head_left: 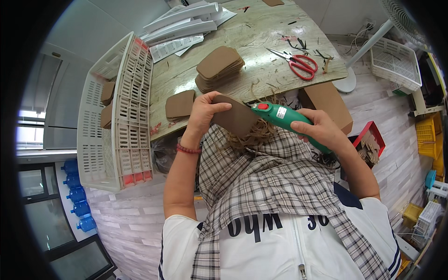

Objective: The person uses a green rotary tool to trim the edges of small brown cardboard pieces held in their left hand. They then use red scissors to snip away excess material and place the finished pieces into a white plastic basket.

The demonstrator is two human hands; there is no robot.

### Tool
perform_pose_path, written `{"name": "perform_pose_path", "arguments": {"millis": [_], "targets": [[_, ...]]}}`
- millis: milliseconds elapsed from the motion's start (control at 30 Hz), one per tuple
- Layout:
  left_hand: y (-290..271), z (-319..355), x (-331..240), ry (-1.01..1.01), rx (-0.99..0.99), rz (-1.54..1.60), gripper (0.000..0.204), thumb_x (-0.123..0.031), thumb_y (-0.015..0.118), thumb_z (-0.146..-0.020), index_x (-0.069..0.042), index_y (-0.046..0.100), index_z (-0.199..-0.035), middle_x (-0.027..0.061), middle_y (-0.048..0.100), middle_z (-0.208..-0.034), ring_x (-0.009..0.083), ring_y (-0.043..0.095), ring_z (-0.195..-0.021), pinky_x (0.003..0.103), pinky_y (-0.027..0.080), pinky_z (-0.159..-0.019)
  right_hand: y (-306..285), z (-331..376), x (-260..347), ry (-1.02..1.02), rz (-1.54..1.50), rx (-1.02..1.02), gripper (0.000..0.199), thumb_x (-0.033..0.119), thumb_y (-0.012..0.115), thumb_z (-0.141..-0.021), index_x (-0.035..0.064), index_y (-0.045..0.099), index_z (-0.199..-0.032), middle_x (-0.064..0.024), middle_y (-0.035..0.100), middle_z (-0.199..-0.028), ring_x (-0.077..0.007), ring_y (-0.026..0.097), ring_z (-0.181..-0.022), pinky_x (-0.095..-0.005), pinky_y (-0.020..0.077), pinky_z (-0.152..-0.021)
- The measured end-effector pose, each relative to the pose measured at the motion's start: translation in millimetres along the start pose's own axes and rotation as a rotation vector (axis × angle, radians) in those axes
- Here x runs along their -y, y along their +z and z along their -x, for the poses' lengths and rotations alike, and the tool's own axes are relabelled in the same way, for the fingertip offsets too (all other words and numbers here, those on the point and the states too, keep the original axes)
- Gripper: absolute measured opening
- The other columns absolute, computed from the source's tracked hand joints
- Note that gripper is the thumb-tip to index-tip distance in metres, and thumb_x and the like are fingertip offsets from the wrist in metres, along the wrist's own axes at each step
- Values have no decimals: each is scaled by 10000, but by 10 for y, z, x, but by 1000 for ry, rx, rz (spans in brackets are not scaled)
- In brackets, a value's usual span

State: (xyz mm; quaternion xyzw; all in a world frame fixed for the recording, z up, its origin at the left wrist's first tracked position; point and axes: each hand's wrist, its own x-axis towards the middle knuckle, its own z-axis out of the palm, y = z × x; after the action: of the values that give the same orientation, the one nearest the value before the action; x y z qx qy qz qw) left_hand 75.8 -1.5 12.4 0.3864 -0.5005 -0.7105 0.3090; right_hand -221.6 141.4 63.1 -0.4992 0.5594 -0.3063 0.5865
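Observation:
My left hand [205,112] grips a flat brown cardboard piece [238,119] with rounded corners, held over my lap. My right hand [319,130] holds a green electric cutter [280,116] with a red button, its tip meeting the edge of the piece. A tangle of brown cut strips [254,135] lies on the plaid cloth [261,177] across my lap, just under the piece. A stack of similar brown pieces [219,67] and a single one [180,104] rest on the table [261,46] ahead.
Red-handled scissors [298,63] lie on the table's right part among scraps. A white plastic crate [116,116] holding brown pieces stands at the left. White rolled sheets [182,21] lie at the far edge. A cardboard box [329,102], a red bin [371,140] and a white basket [396,63] are at the right.

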Motion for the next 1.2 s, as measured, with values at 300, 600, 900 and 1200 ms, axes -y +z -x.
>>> {"name": "perform_pose_path", "arguments": {"millis": [300,600,900,1200], "targets": [[62,13,35,-99,123,-107,179,37,724,-749,-15,666,-911,35,687,-853,108,638,-754,247,519,-731,126,-111,56,-25,-13,20,379,307,674,-869,-28,633,-1042,-19,581,-729,-70,530,-607,-227,443,-551],[-163,193,-116,-34,23,-83,287,25,691,-784,-20,614,-1057,78,669,-990,127,625,-878,257,512,-780,398,-372,81,-83,-79,18,367,297,659,-883,-26,627,-1055,-11,573,-728,-71,521,-614,-224,428,-548],[-2037,-6,330,248,-763,-1107,476,-164,699,-813,-64,564,-1259,172,602,-1171,315,566,-1088,393,447,-936,225,-281,-243,-61,-57,-139,344,290,652,-892,-20,625,-1037,-19,585,-740,-69,538,-612,-235,453,-553],[-619,-1035,-100,338,-546,-1509,617,-415,723,-762,-79,578,-1259,192,427,-1406,392,264,-1372,504,206,-1108,151,-174,-290,-66,-90,-210,335,273,660,-892,-12,624,-1065,-17,583,-752,-70,553,-633,-233,470,-558]]}}
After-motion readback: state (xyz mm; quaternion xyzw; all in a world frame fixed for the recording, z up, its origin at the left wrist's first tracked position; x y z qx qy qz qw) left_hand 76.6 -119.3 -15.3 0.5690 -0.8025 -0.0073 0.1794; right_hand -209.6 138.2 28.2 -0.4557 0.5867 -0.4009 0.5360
